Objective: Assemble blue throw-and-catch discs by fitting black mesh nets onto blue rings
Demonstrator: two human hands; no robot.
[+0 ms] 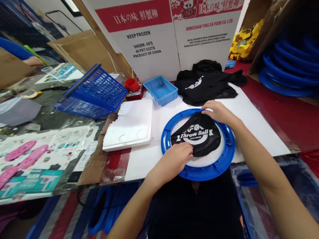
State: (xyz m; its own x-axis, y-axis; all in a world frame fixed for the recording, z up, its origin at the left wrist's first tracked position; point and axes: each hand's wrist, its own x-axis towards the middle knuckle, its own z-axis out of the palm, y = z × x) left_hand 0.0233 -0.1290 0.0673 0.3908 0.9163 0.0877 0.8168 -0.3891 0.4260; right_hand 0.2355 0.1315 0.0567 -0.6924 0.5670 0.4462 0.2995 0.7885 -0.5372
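The left hand [176,159] is curled, its fingertips at the near edge of the black mesh piece [199,132] printed "Throw Ball"; whether it pinches the cloth I cannot tell. The right hand [216,111] bends over the far side of the blue ring [209,171], thumb and fingertips close together by the mesh's far edge, its grip also unclear. The mesh lies between the hands, within the ring's opening. Beyond the right hand sits a heap of black mesh [209,84]; beyond the left hand are a light-blue tray [172,96] and, further left, a white foam block [133,121]
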